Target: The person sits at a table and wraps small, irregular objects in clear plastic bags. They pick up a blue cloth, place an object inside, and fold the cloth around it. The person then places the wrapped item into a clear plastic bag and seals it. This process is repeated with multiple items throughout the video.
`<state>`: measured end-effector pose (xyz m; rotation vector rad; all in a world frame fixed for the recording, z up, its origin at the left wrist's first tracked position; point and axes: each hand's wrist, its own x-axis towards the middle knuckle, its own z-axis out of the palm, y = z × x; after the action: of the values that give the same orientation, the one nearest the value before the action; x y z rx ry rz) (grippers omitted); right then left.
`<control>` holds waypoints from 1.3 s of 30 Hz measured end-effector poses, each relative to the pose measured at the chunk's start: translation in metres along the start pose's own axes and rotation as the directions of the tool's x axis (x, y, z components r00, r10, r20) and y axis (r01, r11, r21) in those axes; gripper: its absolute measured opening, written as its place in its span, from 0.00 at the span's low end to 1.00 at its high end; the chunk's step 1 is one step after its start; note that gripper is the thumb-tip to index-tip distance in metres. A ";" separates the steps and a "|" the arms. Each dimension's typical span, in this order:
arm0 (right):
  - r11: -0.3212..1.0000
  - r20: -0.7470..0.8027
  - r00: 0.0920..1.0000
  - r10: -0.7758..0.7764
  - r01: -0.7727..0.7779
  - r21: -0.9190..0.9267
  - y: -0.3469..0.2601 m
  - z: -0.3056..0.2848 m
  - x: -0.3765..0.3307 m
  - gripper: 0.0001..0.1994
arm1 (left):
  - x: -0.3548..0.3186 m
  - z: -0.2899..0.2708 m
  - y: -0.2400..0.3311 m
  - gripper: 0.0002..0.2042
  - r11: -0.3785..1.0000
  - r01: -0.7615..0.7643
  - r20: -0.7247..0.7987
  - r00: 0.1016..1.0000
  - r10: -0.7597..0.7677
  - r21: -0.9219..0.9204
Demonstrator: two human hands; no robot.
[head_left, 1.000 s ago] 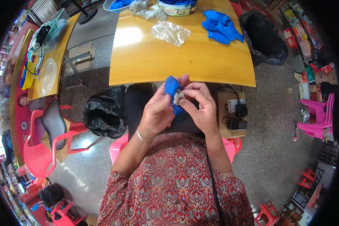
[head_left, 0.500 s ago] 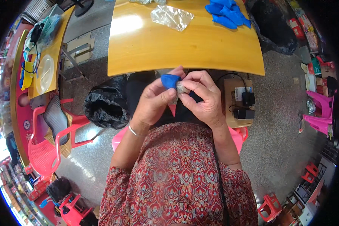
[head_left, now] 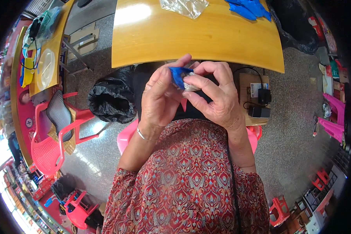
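Just off the near edge of the yellow table (head_left: pixel 199 43), my two hands meet around a small piece of blue material (head_left: pixel 177 76). My left hand (head_left: pixel 156 95) grips its left side between thumb and fingers. With fingertips bent inward, my right hand (head_left: pixel 220 93) pinches a crumpled, clear-to-whitish bit of plastic (head_left: pixel 192 82) against the blue piece. Whether that plastic is inside the blue piece or only pressed to it, I cannot tell. Farther off on the table lie a crinkled clear plastic bag (head_left: pixel 187 7) and a heap of similar blue pieces (head_left: pixel 250 8).
An opened black bag (head_left: pixel 110 104) stands on the floor at left, and another black bag (head_left: pixel 296 27) hangs by the table's right side. A cardboard box (head_left: pixel 245 87) carries a black device with a cable. A red chair (head_left: pixel 46 154) stands farther left.
The blue piece, bunched up before, is now spread wider between my hands, with more of the crumpled plastic showing. My left thumb has moved up, and the table sits higher in view.
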<state>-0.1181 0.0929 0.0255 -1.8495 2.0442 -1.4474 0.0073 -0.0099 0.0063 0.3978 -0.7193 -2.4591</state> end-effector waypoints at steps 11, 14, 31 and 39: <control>0.976 0.013 0.996 0.088 -0.089 0.199 0.006 0.009 0.000 0.10 | -0.005 0.006 -0.005 0.22 0.997 0.054 -0.082 0.995 -0.058 -0.050; 0.962 0.046 0.990 0.131 -0.138 0.235 0.008 0.017 -0.007 0.11 | -0.002 -0.003 -0.009 0.23 1.000 0.016 -0.094 0.995 -0.015 0.019; 0.939 0.101 0.968 0.228 -0.246 0.238 0.014 0.016 -0.019 0.17 | -0.011 -0.001 -0.008 0.23 0.911 0.002 -0.110 0.993 0.048 0.413; 0.836 0.071 0.963 0.261 -0.263 0.482 0.015 0.011 -0.021 0.21 | -0.012 0.001 -0.013 0.21 0.922 0.013 -0.229 0.970 0.082 0.387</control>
<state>-0.1176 0.1011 -0.0014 -1.3122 1.6344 -1.6753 0.0115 0.0067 0.0010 0.8104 -1.0951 -2.1763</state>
